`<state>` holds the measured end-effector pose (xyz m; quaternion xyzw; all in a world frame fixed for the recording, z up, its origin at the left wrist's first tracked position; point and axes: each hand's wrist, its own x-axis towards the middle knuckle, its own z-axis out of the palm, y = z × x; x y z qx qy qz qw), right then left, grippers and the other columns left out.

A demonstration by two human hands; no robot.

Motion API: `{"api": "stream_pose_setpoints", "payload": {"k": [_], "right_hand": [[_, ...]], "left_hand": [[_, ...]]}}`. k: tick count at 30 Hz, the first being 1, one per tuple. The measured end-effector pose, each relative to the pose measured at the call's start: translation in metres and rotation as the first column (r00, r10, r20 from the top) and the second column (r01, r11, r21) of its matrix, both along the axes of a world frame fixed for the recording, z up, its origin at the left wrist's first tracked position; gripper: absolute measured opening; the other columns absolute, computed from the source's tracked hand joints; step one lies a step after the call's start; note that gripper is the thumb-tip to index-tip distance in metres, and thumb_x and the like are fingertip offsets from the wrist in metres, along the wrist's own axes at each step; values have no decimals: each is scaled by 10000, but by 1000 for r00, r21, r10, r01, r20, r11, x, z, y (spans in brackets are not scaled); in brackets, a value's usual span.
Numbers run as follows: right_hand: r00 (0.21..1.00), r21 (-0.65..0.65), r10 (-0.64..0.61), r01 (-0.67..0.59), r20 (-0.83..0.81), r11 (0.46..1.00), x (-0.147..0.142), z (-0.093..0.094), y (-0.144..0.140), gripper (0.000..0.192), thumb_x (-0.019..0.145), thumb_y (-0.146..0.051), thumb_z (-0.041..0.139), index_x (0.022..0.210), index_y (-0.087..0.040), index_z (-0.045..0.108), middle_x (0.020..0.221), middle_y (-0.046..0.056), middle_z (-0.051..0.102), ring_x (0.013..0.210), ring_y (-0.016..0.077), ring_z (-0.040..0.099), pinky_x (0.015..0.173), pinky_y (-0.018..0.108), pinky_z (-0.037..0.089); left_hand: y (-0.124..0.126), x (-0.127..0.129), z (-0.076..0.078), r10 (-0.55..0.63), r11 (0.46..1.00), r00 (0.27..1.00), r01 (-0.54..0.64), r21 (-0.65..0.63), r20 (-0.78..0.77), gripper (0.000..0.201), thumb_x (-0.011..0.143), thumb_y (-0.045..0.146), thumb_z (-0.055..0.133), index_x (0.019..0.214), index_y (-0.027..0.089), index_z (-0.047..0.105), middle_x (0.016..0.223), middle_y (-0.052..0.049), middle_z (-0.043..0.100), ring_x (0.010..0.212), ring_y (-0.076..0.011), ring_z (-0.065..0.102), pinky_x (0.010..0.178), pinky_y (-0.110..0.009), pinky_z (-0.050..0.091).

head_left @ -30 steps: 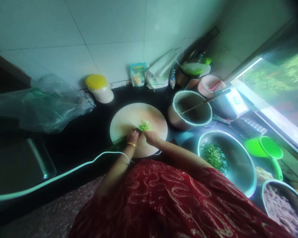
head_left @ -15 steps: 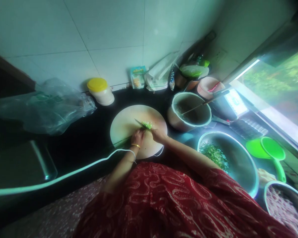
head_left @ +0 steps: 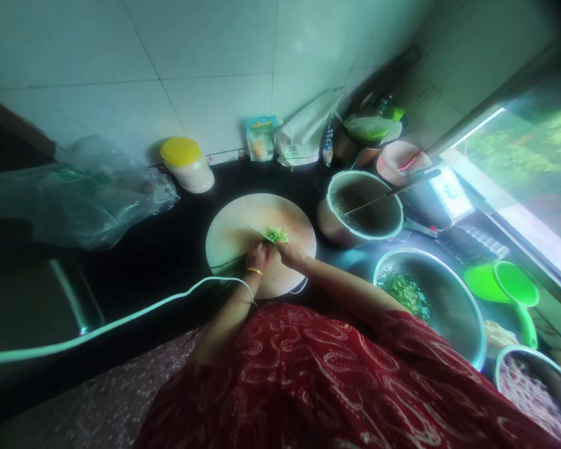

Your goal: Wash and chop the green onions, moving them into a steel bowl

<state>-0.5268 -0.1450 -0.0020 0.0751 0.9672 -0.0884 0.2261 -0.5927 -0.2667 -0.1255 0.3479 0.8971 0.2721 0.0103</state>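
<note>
Fingers (head_left: 285, 248) pinch leafy greens (head_left: 276, 234) w/ thin knife (head_left: 257, 231), round board (head_left: 234, 227).

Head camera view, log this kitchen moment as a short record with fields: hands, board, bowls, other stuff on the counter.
left hand: left hand on the round cutting board, fingers bunched over green stalks
right hand: right hand beside it, gripping a knife
on board: small pile of chopped greens at the blade
bowls: steel bowl with chopped greens to the right; pot with a utensil behind it
counter: yellow-lidded jar, plastic bag, green ladle
</note>
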Motion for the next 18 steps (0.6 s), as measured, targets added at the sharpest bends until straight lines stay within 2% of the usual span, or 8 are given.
{"api": "stream_pose_setpoints", "payload": {"k": [6,11,18], "right_hand": [[1000,-7,26,-26,-6,1000,6,8,5,454,882,-84,334,1311,-139,471,1010,148,695,955,265,666,779,345,475],[1000,-21,16,-16,-14,1000,6,3,-1,429,906,-98,305,1289,-146,492,1011,145,695,947,259,666,774,352,482],[1000,-37,10,-9,12,999,5,6,3,502,873,-82,336,1361,-143,436,1038,158,690,985,278,657,804,371,479]], "left_hand": [[0,-1,3,-32,999,998,30,-24,-53,243,924,182,446,1039,165,659,1041,-115,674,990,-226,612,902,-351,481],[0,-1,4,6,997,998,-11,-74,-60,216,919,206,457,935,169,670,934,-114,679,927,-239,622,836,-351,495],[0,-2,0,1,1000,997,0,13,-72,209,918,203,456,982,172,653,1007,-116,672,975,-240,613,881,-366,489]]}}
